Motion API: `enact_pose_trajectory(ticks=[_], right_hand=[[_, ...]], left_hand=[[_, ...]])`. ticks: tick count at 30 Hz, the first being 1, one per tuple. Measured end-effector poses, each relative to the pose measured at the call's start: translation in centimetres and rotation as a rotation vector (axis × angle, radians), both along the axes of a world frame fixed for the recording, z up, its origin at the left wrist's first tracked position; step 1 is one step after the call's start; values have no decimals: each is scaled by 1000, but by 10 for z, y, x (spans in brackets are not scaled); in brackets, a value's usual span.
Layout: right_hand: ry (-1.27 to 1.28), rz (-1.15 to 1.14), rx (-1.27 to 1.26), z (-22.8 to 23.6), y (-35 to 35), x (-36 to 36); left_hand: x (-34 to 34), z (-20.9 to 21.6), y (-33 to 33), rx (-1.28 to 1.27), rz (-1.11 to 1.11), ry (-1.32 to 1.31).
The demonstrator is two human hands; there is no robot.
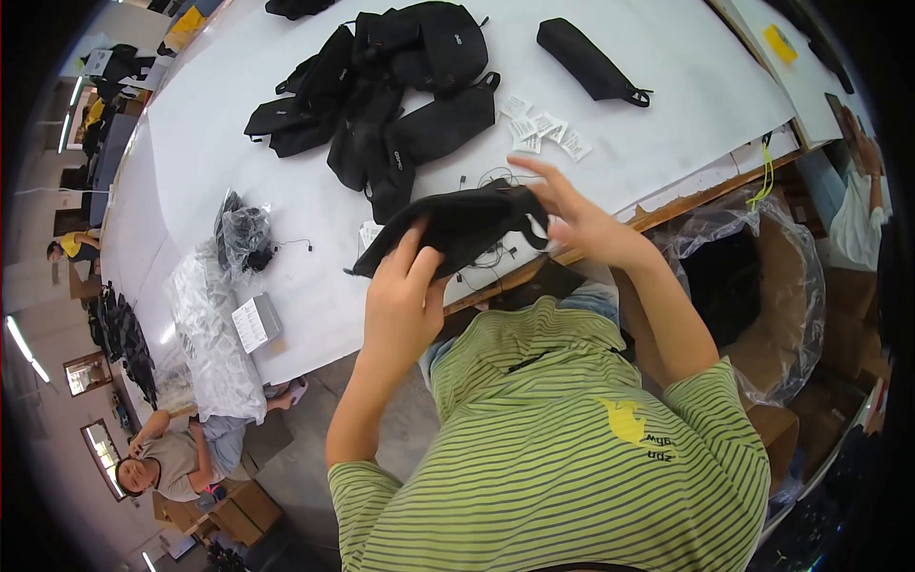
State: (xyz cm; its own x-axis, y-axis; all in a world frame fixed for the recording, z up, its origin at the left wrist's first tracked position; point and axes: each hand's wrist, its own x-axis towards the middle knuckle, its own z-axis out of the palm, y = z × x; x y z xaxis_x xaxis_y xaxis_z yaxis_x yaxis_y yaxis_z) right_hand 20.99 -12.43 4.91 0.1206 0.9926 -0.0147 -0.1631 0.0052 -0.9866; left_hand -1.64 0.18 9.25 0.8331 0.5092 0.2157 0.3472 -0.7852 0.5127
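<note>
A black fabric pouch is held over the table's near edge, its long side lying across in front of me. My left hand grips its left part, with fingers bent over the cloth near the opening. At the other end, beside the loop strap, my right hand has its fingers spread, the index finger stretched out; whether a fingertip touches the cloth I cannot tell. Thin black cords with small tags lie under and around the pouch. White printed labels are scattered just beyond my right hand.
Several black pouches are heaped on the white table; another black pouch lies apart at far right. Clear plastic bags and a small box stand left. A plastic-lined carton is right. A person sits at lower left.
</note>
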Motion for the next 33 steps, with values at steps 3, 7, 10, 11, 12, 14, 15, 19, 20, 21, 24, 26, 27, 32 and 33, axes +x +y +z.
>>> enact_pose_trajectory(ticks=[3, 7, 10, 11, 12, 14, 15, 19, 20, 21, 24, 26, 27, 32, 33], right_hand=[[-318, 56, -41, -14, -19, -16], [97, -104, -275, -31, -12, -44], [226, -115, -95, -37, -2, -54], [225, -110, -92, -36, -2, -56], [309, -115, -82, -36, -3, -58], [373, -204, -3, -43, -2, -62], [367, -195, 3, -46, -5, -57], [737, -165, -102, -30, -18, -25], [665, -142, -68, -30, -25, -18], [590, -115, -38, -27, -30, -11], [31, -65, -174, -4, -33, 2], [-36, -95, -227, -3, -35, 17], [-100, -136, -278, -1, -33, 22], [-21, -521, -221, 5, -28, 40], [135, -619, -88, -10, -24, 43]], left_hand=[[-1, 3, 0, -175, 19, 10], [6, -4, -4, -341, 14, -85], [8, -7, -2, -290, 34, -122], [9, -8, -3, -289, 32, -138], [9, -9, -4, -287, 31, -156], [9, -14, -7, -293, 84, -168], [9, -16, -7, -305, 133, -178], [-9, -16, 5, -319, 246, -109], [-13, -15, 8, -343, 264, -67], [-16, -14, 9, -370, 285, -29], [-26, -17, 12, -272, 247, 13], [-31, -18, 14, -285, 270, 24], [-33, -17, 16, -296, 283, 40], [-43, -13, 12, -407, 251, 100], [-42, -14, 8, -486, 186, 133]])
